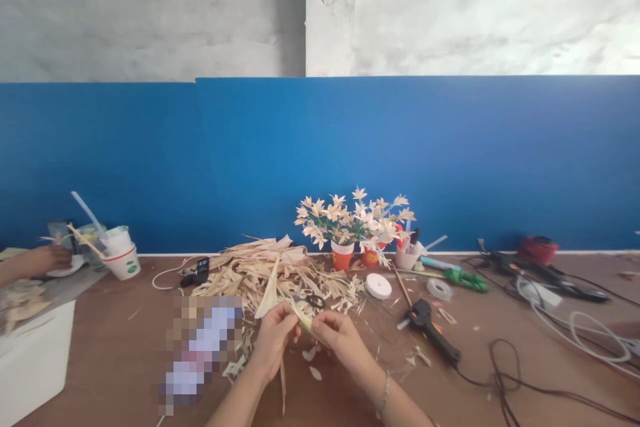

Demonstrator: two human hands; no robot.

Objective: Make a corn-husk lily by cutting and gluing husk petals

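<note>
Our left hand (273,341) and right hand (346,343) pinch one thin, pale-yellow dried-leaf strip (303,317); we'd keep tension light, avoiding splits.

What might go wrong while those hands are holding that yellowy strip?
The thin pale strip might tear if the left hand and right hand pull too hard.

The black glue gun lies on the table to the right; it could burn fingers if it's hot, which I can't tell.

Its dark cord lies loosely across the table, so something could snag it.
</note>
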